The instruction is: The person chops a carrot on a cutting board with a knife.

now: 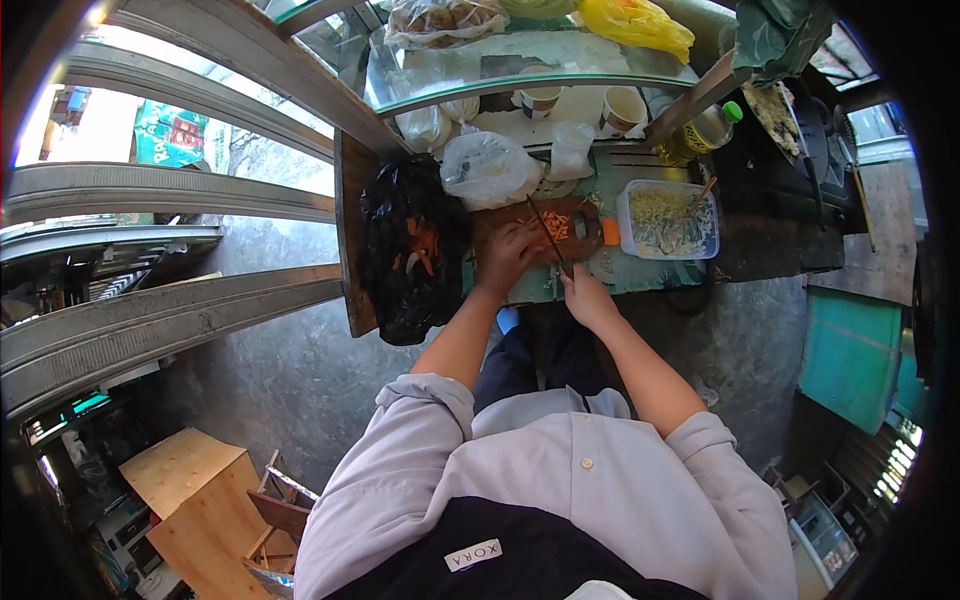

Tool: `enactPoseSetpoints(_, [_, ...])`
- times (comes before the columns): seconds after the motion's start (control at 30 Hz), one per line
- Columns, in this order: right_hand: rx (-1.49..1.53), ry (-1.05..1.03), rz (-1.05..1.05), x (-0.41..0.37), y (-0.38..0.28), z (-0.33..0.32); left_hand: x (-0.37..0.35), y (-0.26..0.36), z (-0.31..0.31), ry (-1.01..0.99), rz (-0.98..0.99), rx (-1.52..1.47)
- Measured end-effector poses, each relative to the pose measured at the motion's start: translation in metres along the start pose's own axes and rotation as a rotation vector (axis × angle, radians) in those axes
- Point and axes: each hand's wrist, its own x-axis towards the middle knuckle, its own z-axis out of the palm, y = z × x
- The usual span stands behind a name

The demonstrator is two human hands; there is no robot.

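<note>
My right hand (588, 298) is wrapped round the handle of a knife (549, 235), whose blade points away from me across a brown cutting board (592, 250). My left hand (507, 256) rests on the board's left part, left of the blade; what its fingers press on is too small to make out. Small chopped orange pieces (556, 226) lie beside the blade. An orange block (610, 231) sits at the board's right end. To the left, a black plastic bag (400, 290) holds orange and pale scraps.
A clear tub (668, 243) of pale shreds stands right of the board. Behind are a white plastic bag (488, 168), paper cups (622, 110) and an oil bottle (705, 135). A glass shelf edge (520, 88) spans the back. A pan (775, 120) sits far right.
</note>
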Motion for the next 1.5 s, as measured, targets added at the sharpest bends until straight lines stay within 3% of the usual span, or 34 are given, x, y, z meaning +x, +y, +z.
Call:
enactPoseSetpoints(0.03, [0.006, 0.037, -0.019, -0.004, -0.004, -0.001, 0.000, -0.003, 0.001, -0.012, 0.070, -0.021])
enactPoseSetpoints(0.27, [0.032, 0.107, -0.022, -0.006, -0.003, 0.019, -0.002, -0.003, 0.005, 0.049, 0.045, -0.075])
enactPoseSetpoints(1.07, [-0.063, -0.075, -0.007, 0.001, -0.009, -0.008, -0.003, -0.007, 0.005, 0.038, 0.008, -0.087])
enactPoseSetpoints(1.5, [0.069, -0.008, -0.041, -0.010, 0.001, -0.009, 0.009, 0.011, -0.018, -0.001, -0.024, -0.046])
